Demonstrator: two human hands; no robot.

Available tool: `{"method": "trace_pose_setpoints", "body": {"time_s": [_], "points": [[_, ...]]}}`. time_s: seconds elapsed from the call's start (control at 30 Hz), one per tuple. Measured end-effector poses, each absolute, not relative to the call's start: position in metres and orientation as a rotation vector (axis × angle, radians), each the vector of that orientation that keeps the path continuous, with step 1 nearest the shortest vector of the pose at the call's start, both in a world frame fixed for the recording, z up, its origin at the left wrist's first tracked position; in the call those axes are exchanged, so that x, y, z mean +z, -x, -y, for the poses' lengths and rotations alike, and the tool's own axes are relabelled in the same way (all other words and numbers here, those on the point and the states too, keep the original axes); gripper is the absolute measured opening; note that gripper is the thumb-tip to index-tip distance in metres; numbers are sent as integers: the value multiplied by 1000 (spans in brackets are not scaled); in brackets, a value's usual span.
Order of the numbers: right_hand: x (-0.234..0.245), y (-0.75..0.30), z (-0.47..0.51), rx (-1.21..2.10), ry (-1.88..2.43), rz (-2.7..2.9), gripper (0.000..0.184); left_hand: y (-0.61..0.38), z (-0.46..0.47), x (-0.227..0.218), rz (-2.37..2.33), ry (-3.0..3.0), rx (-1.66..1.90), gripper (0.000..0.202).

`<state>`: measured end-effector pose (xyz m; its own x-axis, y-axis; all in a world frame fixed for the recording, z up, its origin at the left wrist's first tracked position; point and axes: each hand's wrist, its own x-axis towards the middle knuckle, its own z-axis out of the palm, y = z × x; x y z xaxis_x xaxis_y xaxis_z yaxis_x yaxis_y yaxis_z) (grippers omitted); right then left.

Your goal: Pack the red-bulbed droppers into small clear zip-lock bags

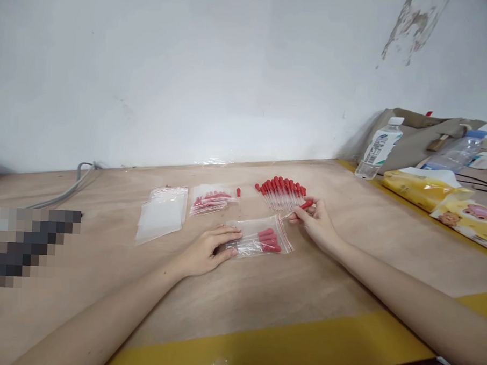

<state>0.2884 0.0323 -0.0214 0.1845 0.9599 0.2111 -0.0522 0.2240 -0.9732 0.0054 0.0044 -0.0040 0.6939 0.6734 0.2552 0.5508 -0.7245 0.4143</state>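
A clear zip-lock bag (247, 243) lies flat on the table, with several red-bulbed droppers (270, 240) inside. Its red-striped mouth faces right. My left hand (208, 249) grips the bag's left end between thumb and fingers. Pinched in my right hand (316, 220) is a single dropper (306, 204), its red bulb up by the fingers and its clear tip at the bag's mouth. Just behind that hand, a fanned row of loose droppers (281, 192) rests with bulbs pointing away from me.
Flat zip-lock bags (161, 216) lie at left. Beside them is a stack of filled bags (211, 200), with a lone dropper (238, 193) to its right. A bottle (380, 148), a grey bag (423, 126) and yellow tissue packs (424, 185) stand far right. A cable (71, 186) runs at left.
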Motion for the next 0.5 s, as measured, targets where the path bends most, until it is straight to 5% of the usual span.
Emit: {"method": "trace_pose_setpoints", "body": {"time_s": [0.5], "points": [[-20, -305, -30, 1341, 986, 1596, 32, -4, -2, -4, -1012, -2595, 549, 41]]}}
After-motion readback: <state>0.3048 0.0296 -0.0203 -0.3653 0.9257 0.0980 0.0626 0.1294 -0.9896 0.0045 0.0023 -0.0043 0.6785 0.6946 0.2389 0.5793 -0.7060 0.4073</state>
